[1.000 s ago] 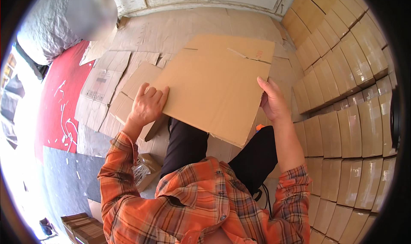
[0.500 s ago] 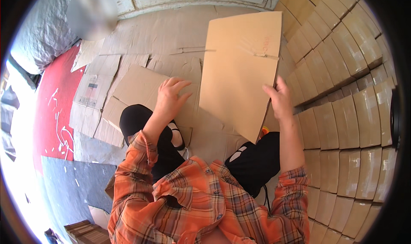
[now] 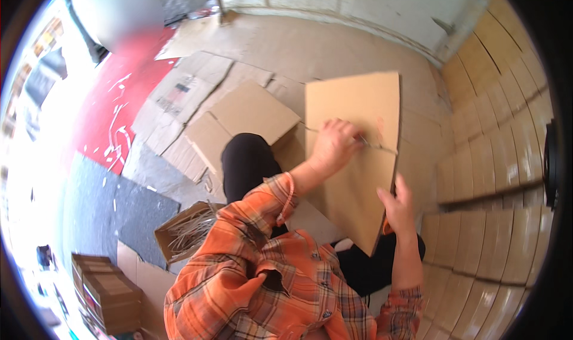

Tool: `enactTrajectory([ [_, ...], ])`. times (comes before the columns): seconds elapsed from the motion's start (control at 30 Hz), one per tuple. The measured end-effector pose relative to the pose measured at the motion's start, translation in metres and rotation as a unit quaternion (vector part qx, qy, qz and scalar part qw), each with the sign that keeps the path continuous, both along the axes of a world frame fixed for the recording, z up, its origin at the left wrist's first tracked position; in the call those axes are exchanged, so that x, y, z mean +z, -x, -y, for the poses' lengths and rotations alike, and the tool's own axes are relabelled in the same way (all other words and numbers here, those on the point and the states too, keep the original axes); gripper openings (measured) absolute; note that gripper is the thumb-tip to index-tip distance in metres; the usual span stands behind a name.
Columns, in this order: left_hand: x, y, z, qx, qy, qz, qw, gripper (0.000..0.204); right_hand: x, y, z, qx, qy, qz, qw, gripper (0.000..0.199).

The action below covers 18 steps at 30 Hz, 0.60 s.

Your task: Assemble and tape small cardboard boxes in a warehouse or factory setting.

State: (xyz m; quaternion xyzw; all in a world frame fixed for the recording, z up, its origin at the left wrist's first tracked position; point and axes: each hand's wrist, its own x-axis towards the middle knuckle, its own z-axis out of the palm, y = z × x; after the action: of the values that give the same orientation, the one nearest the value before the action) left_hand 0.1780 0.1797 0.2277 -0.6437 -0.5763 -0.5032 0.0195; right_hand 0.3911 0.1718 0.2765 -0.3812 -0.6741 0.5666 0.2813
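Note:
A folded-flat cardboard box stands tilted in front of me, its lower corner by my right knee. My right hand grips its right edge, thumb on the face and fingers behind. Across the upper part of the panel runs a thin dark line; whether it is a string or a slit I cannot tell. Against that line my left hand is closed, fingers bent together in a pinch. What lies between its fingertips is too small to make out. Below my right hand an orange thing shows, mostly hidden by the cardboard.
Stacked brown cartons line the right side. Left of the panel lies another carton on flattened cardboard. An open box of thin strips sits by my left elbow, near bundled cardboard. Red flooring is littered with scraps.
My left hand has moved right onto the cardboard panel and its fingers have closed. My right hand still holds the edge. The view has shifted, bringing the box of strips into sight.

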Motion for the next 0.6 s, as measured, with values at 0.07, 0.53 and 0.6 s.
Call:
enactTrajectory([
  [0.07,-0.001,-0.002,0.007,0.005,-0.007,-0.021,1.0,0.022,-0.002,0.002,0.006,0.012,-0.014,-0.002,1.0,0.04],
  [0.53,-0.025,-0.009,0.019,-0.013,0.013,-0.06,0.998,0.009,-0.017,0.001,0.018,0.0,0.016,0.016,1.0,0.034],
  [0.6,-0.026,-0.009,0.019,0.001,-0.013,-0.101,0.995,0.01,-0.019,0.002,0.017,0.004,0.002,0.028,1.0,0.034],
])
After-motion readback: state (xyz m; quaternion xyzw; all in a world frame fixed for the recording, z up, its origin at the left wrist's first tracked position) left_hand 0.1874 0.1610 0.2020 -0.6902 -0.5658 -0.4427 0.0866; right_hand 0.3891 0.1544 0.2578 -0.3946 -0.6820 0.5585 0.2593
